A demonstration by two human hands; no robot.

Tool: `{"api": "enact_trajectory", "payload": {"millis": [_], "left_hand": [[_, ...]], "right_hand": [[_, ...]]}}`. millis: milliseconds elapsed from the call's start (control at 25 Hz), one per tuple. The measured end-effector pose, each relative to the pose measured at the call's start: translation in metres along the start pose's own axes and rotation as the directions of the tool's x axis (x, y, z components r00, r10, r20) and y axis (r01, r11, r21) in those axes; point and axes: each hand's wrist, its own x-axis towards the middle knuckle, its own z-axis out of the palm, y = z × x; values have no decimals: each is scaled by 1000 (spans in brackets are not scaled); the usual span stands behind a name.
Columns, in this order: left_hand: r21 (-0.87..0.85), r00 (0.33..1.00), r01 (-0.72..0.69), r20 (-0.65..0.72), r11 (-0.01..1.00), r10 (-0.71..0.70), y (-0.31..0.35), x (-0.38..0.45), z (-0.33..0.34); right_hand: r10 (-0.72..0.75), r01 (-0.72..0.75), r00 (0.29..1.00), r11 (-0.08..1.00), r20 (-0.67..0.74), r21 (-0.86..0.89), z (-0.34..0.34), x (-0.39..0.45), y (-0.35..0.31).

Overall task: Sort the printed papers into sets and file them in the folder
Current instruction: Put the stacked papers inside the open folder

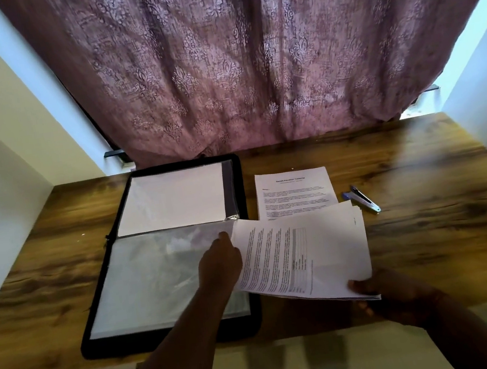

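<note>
On the desk (424, 190), right hand (388, 292) grips papers (302, 254); left hand (219, 263) pinches their edge.

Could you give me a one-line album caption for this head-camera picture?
Right hand holds a set of printed papers beside the open black folder, left hand at a plastic sleeve.

Dim, backlit: daylight filters through curtain (249, 58) beyond the left hand (220, 262). Hands underexposed. Printed text soft, possibly motion blur. Wide-angle bowing at edges.
</note>
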Motion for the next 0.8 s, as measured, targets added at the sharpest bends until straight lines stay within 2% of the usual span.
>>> {"api": "enact_trajectory", "payload": {"millis": [160,240,360,560,680,800], "left_hand": [[-103,996,33,-83,994,-41,4,7,-2],[-147,992,66,-95,987,-81,8,10,-4],[-178,983,140,-93,974,-159,11,16,-10],[-160,993,76,-79,984,-89,10,18,-13],[-130,998,46,-27,990,-49,13,14,-17],[3,993,5,121,1000,-5,9,-3,-16]], "right_hand": [[35,-34,999,997,26,-63,-2,8,-10],[52,-47,998,992,39,-119,-4,12,-19],[68,-62,996,992,50,-109,-8,16,-28],[92,-82,994,985,59,-150,-15,25,-34],[81,-70,995,982,56,-176,-16,33,-37],[-2,10,998,992,60,-128,-12,41,-40]]}}
